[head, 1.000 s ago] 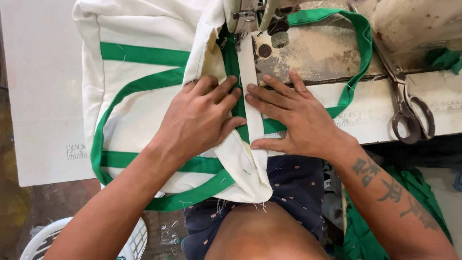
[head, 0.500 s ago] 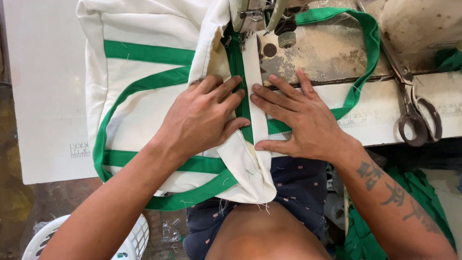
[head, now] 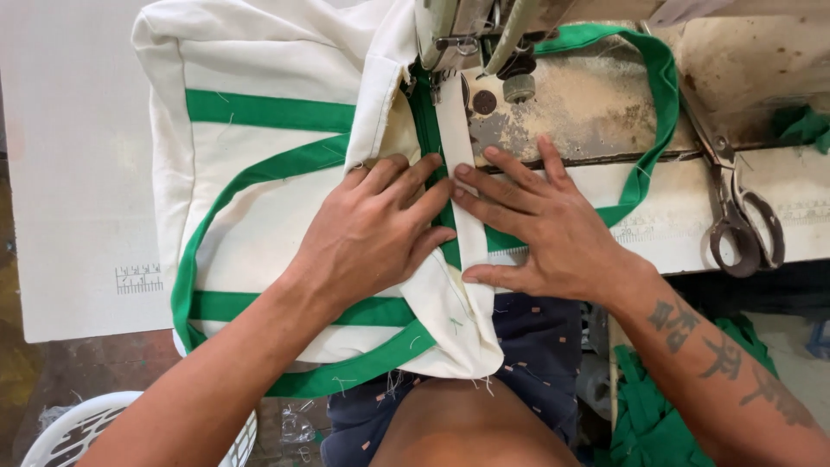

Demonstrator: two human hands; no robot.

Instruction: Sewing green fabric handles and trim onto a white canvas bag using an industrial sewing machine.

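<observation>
Both hands, left (head: 372,238) and right (head: 545,233), press flat, unclenched, on the bag (head: 259,164); scissors (head: 743,225) lie right.

The sewing machine (head: 484,35) is cut off by the top edge, its needle hidden behind the presser parts.

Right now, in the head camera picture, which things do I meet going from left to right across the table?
White table → cream bag with green straps → left hand → right hand → scissors.
</observation>
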